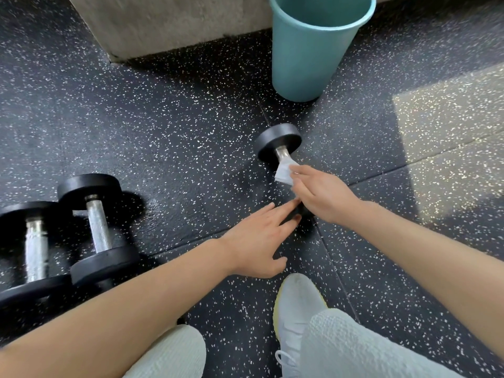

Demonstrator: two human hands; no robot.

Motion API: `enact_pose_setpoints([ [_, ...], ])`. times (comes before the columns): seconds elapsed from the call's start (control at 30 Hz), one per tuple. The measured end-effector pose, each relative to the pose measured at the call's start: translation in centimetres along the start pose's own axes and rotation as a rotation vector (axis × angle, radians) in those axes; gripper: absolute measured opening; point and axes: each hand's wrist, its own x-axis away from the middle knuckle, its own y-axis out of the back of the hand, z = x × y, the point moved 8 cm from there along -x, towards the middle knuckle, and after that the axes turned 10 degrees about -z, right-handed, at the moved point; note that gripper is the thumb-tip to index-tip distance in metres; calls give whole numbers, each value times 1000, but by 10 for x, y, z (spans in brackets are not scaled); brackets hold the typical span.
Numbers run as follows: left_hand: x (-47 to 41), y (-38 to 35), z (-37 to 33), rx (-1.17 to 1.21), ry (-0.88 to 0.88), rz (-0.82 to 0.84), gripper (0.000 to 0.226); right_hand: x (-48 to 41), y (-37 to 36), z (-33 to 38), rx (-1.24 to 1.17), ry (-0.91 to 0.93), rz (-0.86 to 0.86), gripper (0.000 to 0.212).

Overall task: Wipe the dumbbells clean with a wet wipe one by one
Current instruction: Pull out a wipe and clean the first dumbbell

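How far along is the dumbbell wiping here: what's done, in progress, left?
Done: nothing confirmable; the two dumbbells at left show no sign either way. In hand: the right hand pinches the wet wipe at the handle of the middle dumbbell, straight fingers of the left hand steadying its near end. Left: finishing this one, possibly the other two, then likely dropping the wipe in the teal bin.

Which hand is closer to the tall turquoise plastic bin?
Right. The right hand, pinching a white wet wipe, is below the bin in the picture; the left hand lies lower still, further left.
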Motion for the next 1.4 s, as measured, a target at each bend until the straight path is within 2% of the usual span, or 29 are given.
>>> enact_pose_setpoints([
  [0.27,-4,0,0,-6,-4,4,90,-49,-10,3,109,44,8,47],
  [0.37,-5,-2,4,-11,-8,8,84,-27,-3,1,85,57,-39,40],
  [0.5,-9,-4,4,6,-8,26,84,5,1,-8,8,29,-15,39],
  [0.73,-14,-2,0,21,-19,2,85,-48,1,-4,51,45,-19,45],
  [0.9,-11,1,1,36,15,16,73,-14,5,-8,51,58,-46,41],
  [1.03,-13,1,2,38,8,3,68,12,4,-17,68,52,-81,44],
  [1.2,-18,0,-1,43,-9,-3,65,-32,5,-21,37,-32,-77,55],
  [1.3,-14,1,1,44,-29,-22,58,-41,-2,-24,70,-6,-43,46],
  [1.4,-10,-1,3,49,-50,-12,52,-12,0,-24,83,40,-60,39],
])
